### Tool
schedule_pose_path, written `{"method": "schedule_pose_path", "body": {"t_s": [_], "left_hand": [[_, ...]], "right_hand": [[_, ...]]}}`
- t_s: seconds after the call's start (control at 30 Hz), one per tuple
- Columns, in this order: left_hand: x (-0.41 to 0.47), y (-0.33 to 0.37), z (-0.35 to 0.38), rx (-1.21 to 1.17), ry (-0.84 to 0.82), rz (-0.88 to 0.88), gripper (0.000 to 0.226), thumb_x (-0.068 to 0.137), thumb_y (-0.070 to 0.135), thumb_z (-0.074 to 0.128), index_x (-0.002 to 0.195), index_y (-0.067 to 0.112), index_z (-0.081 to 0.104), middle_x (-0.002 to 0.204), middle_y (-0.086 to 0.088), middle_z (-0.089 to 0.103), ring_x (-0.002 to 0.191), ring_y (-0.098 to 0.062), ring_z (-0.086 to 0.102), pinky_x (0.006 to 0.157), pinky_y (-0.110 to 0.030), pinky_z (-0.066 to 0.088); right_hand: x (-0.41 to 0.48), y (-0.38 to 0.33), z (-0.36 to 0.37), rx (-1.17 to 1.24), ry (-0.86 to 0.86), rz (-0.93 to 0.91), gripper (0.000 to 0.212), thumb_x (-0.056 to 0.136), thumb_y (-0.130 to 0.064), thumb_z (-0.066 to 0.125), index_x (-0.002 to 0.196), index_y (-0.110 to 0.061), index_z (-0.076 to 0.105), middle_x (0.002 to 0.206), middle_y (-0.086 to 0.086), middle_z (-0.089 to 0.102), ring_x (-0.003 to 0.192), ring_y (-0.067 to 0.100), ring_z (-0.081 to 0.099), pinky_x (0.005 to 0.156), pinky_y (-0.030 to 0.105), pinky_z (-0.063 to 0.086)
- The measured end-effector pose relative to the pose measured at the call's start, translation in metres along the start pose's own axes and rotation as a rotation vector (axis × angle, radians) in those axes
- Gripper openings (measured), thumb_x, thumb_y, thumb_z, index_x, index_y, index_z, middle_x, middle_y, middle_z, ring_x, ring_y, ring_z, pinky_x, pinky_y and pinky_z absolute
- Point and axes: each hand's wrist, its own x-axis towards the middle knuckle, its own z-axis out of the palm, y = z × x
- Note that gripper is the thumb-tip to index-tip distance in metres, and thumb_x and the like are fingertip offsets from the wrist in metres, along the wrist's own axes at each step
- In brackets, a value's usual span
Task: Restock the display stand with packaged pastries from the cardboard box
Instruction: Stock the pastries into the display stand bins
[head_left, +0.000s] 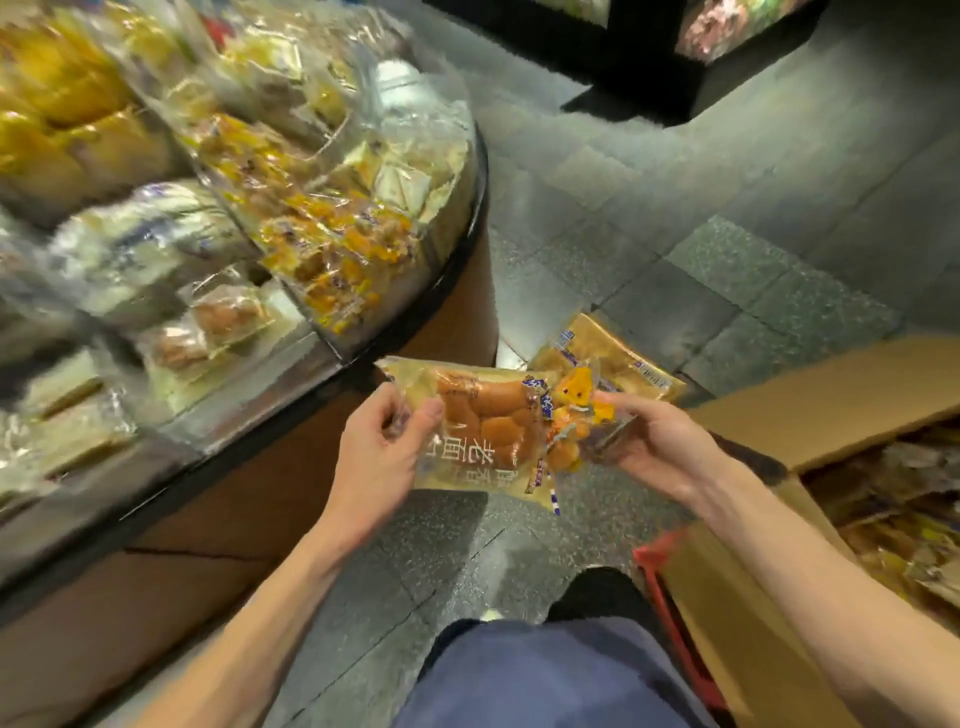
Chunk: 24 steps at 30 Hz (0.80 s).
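Floor (701, 218): grey speckled tiles.
Stand (249, 493): round, brown base, dark rim, on my left. Its tiers are heaped with clear-wrapped pastries (322, 223), blurred.
Box (737, 597): cardboard, on my right, flap open, sitting on a red frame (670, 587). More packs (904, 499) lie inside.
Bread pack (483, 431): braided brown loaf in a clear wrapper with printed characters. I hold it over the floor, between stand and box.
Gold pack (608, 353): just behind my right fingers. I cannot tell whether I hold it or it lies on the floor.
Left hand (379, 447): thumb and fingers pinch the bread pack's left edge.
Right hand (654, 441): fingers curled round an orange pack (571, 410).
Orange pack: overlaps the bread pack's right end.
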Motion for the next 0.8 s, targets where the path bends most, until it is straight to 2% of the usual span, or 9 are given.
{"method": "schedule_pose_path", "body": {"t_s": [0.07, 0.13, 0.23, 0.37, 0.47, 0.57, 0.63, 0.7, 0.8], "left_hand": [[-0.001, -0.008, -0.026, -0.014, 0.08, -0.033, 0.041, 0.088, 0.041, 0.065, 0.087, 0.0, 0.058, 0.077, -0.008, 0.064, 0.069, -0.011, 0.056, 0.066, -0.034, 0.046], [0.004, -0.016, -0.047, -0.011, 0.153, -0.067, 0.041, 0.088, 0.04, 0.065, 0.079, 0.002, 0.052, 0.066, 0.003, 0.055, 0.065, -0.007, 0.049, 0.063, -0.031, 0.04], [0.021, -0.029, -0.075, -0.007, 0.256, -0.098, 0.038, 0.09, 0.038, 0.065, 0.072, 0.009, 0.047, 0.065, 0.01, 0.054, 0.063, -0.004, 0.048, 0.062, -0.029, 0.038], [0.054, -0.05, -0.109, -0.018, 0.375, -0.148, 0.041, 0.089, 0.04, 0.066, 0.077, 0.006, 0.048, 0.069, 0.006, 0.052, 0.067, -0.008, 0.048, 0.066, -0.035, 0.039], [0.087, -0.056, -0.129, -0.053, 0.469, -0.261, 0.035, 0.082, 0.043, 0.073, 0.098, 0.02, 0.052, 0.093, 0.008, 0.059, 0.086, -0.004, 0.055, 0.083, -0.032, 0.045], [0.12, -0.065, -0.151, -0.18, 0.501, -0.394, 0.093, 0.072, 0.035, 0.085, 0.143, 0.035, 0.024, 0.128, 0.009, 0.05, 0.117, -0.004, 0.051, 0.107, -0.036, 0.039], [0.137, -0.076, -0.171, -0.179, 0.485, -0.442, 0.125, 0.056, 0.048, 0.092, 0.149, 0.05, 0.008, 0.148, 0.002, 0.038, 0.135, -0.015, 0.041, 0.115, -0.046, 0.032], [0.151, -0.085, -0.19, -0.181, 0.448, -0.449, 0.123, 0.048, 0.053, 0.095, 0.146, 0.053, 0.021, 0.154, 0.002, 0.035, 0.137, -0.018, 0.042, 0.112, -0.049, 0.038], [0.167, -0.088, -0.21, -0.264, 0.396, -0.521, 0.074, 0.062, 0.042, 0.088, 0.128, 0.038, 0.055, 0.14, -0.003, 0.048, 0.119, -0.019, 0.058, 0.098, -0.046, 0.053]], "right_hand": [[0.019, 0.003, 0.038, -0.033, -0.053, 0.021, 0.034, 0.062, -0.029, 0.081, 0.092, -0.014, 0.078, 0.097, 0.012, 0.075, 0.08, 0.024, 0.071, 0.092, 0.045, 0.05], [0.038, 0.003, 0.074, -0.092, -0.078, 0.038, 0.024, 0.065, -0.036, 0.074, 0.08, -0.018, 0.079, 0.082, 0.006, 0.075, 0.067, 0.019, 0.068, 0.085, 0.039, 0.048], [0.071, 0.0, 0.121, -0.177, -0.098, 0.067, 0.044, 0.06, -0.044, 0.077, 0.097, -0.021, 0.074, 0.079, 0.003, 0.074, 0.062, 0.016, 0.064, 0.069, 0.03, 0.05], [0.127, -0.008, 0.173, -0.249, -0.163, 0.091, 0.049, 0.072, -0.039, 0.069, 0.115, -0.018, 0.067, 0.107, 0.012, 0.075, 0.098, 0.031, 0.071, 0.093, 0.062, 0.048], [0.178, -0.02, 0.208, -0.355, -0.266, 0.055, 0.057, 0.072, -0.026, 0.073, 0.127, -0.023, 0.057, 0.116, 0.01, 0.073, 0.102, 0.032, 0.071, 0.082, 0.063, 0.054], [0.223, -0.033, 0.242, -0.463, -0.301, 0.034, 0.063, 0.067, -0.012, 0.078, 0.124, -0.023, 0.052, 0.114, 0.008, 0.073, 0.098, 0.029, 0.072, 0.081, 0.06, 0.056], [0.252, -0.041, 0.26, -0.488, -0.325, 0.059, 0.064, 0.071, -0.004, 0.077, 0.126, -0.021, 0.049, 0.113, 0.007, 0.072, 0.096, 0.027, 0.072, 0.079, 0.055, 0.057], [0.278, -0.048, 0.28, -0.515, -0.348, 0.091, 0.059, 0.079, 0.004, 0.072, 0.128, -0.016, 0.047, 0.108, 0.009, 0.071, 0.092, 0.027, 0.072, 0.074, 0.053, 0.058], [0.308, -0.05, 0.313, -0.59, -0.371, 0.12, 0.058, 0.079, 0.006, 0.071, 0.129, -0.012, 0.047, 0.107, 0.012, 0.071, 0.084, 0.026, 0.074, 0.064, 0.045, 0.058]]}}
